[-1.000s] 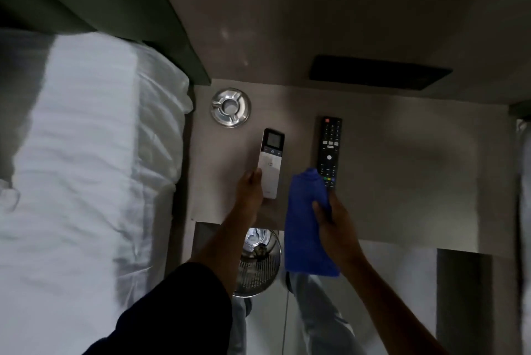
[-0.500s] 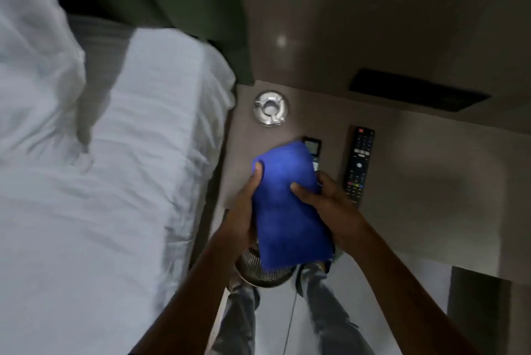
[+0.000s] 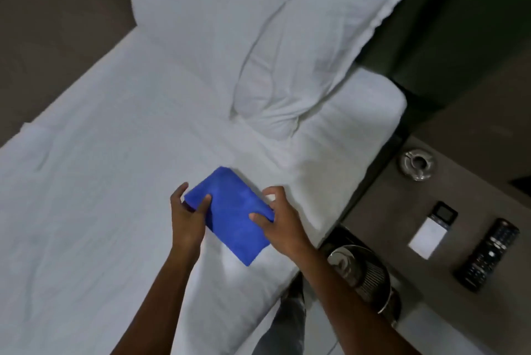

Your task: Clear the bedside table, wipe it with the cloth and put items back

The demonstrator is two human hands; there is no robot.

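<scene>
The folded blue microfibre cloth, which a second ago hung from the right hand over the bedside table, now lies on the white sheeted bed near its table-side edge, with the left hand and right hand loosely pinching its two sides, fingers curled on the fabric rather than clenched. That probably frees both hands to start clearing, since beyond the bed's edge the grey bedside table still carries the white rectangular remote, the black television remote and, farthest, the round metal ashtray. No brand or lettering is legible on either remote.
</scene>
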